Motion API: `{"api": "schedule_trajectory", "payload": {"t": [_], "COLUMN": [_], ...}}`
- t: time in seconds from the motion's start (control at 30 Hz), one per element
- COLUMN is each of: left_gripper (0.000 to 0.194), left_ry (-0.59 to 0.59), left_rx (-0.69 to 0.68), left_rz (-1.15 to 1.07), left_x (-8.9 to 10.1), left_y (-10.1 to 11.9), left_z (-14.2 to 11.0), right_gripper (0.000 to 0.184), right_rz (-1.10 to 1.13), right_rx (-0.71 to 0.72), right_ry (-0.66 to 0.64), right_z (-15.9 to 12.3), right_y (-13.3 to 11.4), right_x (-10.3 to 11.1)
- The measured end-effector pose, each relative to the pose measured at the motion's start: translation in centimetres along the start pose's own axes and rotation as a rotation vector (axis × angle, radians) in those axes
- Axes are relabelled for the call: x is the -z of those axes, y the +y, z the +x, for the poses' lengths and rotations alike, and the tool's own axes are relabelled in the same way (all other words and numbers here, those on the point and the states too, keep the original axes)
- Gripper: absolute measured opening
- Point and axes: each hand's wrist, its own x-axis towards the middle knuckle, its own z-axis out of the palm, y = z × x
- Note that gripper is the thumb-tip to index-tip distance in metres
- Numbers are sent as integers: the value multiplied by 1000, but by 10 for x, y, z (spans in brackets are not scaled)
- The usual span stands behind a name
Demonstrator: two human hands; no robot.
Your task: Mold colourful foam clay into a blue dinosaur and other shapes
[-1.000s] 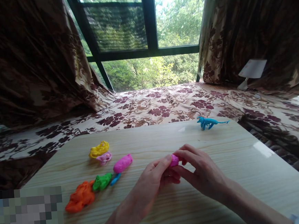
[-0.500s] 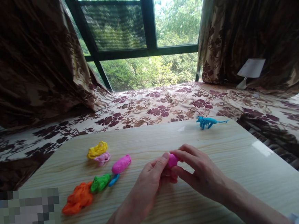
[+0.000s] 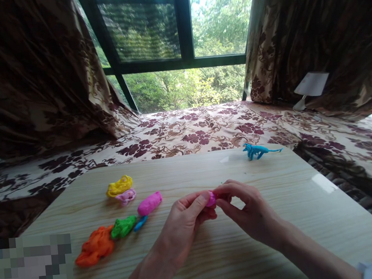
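Note:
Between my two hands is a small lump of pink modelling clay [image 3: 211, 199], held just above the table. My left hand [image 3: 191, 210] is closed around it, thumb on top and fingers curled underneath. From the other side, my right hand [image 3: 242, 204] pinches the lump's edge between thumb and forefinger. Part of the clay is hidden by the fingers. A larger pink clay roll [image 3: 150, 203] lies left of my hands, with a thin blue clay piece [image 3: 140, 223] beside it.
Green clay [image 3: 123, 227] and orange clay [image 3: 96, 246] lie at the left. Behind them are yellow clay [image 3: 119, 186] and pale pink clay [image 3: 126, 196]. A blue four-legged clay animal [image 3: 257, 151] stands near the far edge of the wooden table [image 3: 290, 195]. A lamp [image 3: 312, 84] stands beyond.
My right thumb and forefinger have closed together on the clay's edge. Less of the pink lump shows now. The pieces on the table lie as before; the view has shifted slightly.

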Motion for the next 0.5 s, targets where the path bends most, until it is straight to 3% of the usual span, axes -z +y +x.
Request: {"api": "schedule_trajectory", "payload": {"t": [0.3,0.5], "left_gripper": [24,16], "left_ry": [-98,56], "left_rx": [39,29], "left_rz": [-45,-226], "left_x": [-3,6], "left_y": [-2,0], "left_z": [-3,2], "right_gripper": [6,14], "right_rz": [30,18], "right_rx": [-13,-11], "right_ry": [67,135], "right_z": [-1,0], "right_y": [-3,-1], "right_x": [-2,-1]}}
